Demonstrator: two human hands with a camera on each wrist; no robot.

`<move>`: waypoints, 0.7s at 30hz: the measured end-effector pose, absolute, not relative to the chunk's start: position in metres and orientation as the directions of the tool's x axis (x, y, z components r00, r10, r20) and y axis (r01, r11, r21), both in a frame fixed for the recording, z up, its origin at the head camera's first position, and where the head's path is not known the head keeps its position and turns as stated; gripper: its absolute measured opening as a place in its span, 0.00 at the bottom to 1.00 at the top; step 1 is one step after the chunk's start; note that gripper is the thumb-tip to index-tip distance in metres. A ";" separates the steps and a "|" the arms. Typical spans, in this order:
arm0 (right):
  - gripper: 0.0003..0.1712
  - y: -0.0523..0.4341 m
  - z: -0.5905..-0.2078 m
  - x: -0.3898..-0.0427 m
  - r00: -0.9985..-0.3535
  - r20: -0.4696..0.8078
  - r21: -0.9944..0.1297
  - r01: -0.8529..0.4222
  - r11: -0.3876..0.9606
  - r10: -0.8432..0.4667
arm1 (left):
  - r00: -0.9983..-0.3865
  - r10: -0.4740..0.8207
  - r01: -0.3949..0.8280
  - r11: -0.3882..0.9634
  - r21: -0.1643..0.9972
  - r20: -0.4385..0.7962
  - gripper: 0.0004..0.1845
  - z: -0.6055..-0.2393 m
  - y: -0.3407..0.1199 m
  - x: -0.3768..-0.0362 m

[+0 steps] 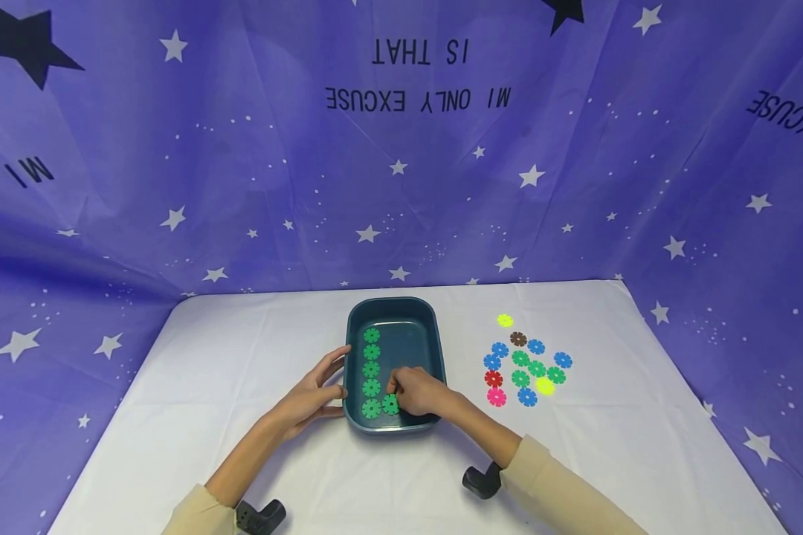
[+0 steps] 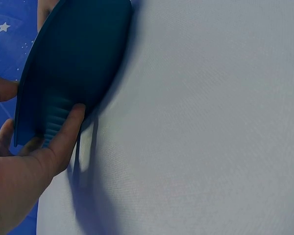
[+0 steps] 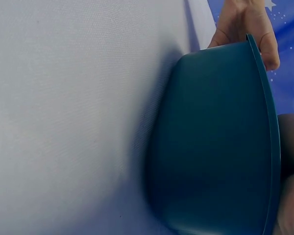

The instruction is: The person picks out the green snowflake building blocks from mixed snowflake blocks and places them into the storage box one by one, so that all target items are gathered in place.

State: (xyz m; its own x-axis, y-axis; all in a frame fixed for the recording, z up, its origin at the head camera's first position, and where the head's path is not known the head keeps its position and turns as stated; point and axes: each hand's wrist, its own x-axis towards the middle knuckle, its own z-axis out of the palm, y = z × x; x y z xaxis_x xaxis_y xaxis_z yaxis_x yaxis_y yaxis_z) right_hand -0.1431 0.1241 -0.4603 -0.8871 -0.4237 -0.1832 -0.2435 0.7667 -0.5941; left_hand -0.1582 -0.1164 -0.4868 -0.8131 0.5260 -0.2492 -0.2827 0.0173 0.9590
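A dark teal rectangular tray (image 1: 411,348) stands on the white cloth. Several green notched discs (image 1: 371,369) form a column along its left side. The left hand (image 1: 312,391) touches the tray's left edge with spread fingers; in the left wrist view one finger (image 2: 68,129) lies along the outer wall and other fingertips meet the rim. Reaching over the tray's near right side, the right hand (image 1: 418,390) has its fingers bent down and pinches a green disc (image 1: 391,404) beside the column's nearest disc. The right wrist view mostly shows the tray's outer wall (image 3: 210,132).
Right of the tray, loose notched discs lie on the cloth: several blue (image 1: 527,397), several green (image 1: 537,368), two yellow (image 1: 545,386), one brown (image 1: 518,339), one red (image 1: 494,379) and one pink (image 1: 497,397). A starry purple curtain (image 1: 401,200) stands behind the table.
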 end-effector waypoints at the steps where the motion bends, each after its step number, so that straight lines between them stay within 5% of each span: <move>1: 0.12 0.124 -0.460 -0.143 -0.887 -0.189 -0.590 -0.240 0.771 -0.421 | -0.812 0.528 -0.283 0.017 0.959 -0.249 0.46 -0.487 -0.116 -0.158; 14: 0.10 0.121 -0.455 -0.140 -0.899 -0.221 -0.518 -0.221 0.826 -0.379 | -0.815 0.523 -0.280 0.023 0.960 -0.251 0.46 -0.486 -0.117 -0.158; 21: 0.09 0.141 -0.439 -0.139 -0.894 -0.150 -0.708 -0.201 0.677 -0.423 | -0.814 0.523 -0.282 0.022 0.959 -0.251 0.46 -0.486 -0.116 -0.158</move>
State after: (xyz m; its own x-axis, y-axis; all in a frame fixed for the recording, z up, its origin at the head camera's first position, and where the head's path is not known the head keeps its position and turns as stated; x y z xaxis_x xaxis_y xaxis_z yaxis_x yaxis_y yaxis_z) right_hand -0.1385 0.1409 -0.4388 -0.8938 -0.4225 -0.1504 -0.2009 0.6770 -0.7081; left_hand -0.1576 -0.1157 -0.4855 -0.8144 0.5233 -0.2510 -0.2817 0.0218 0.9593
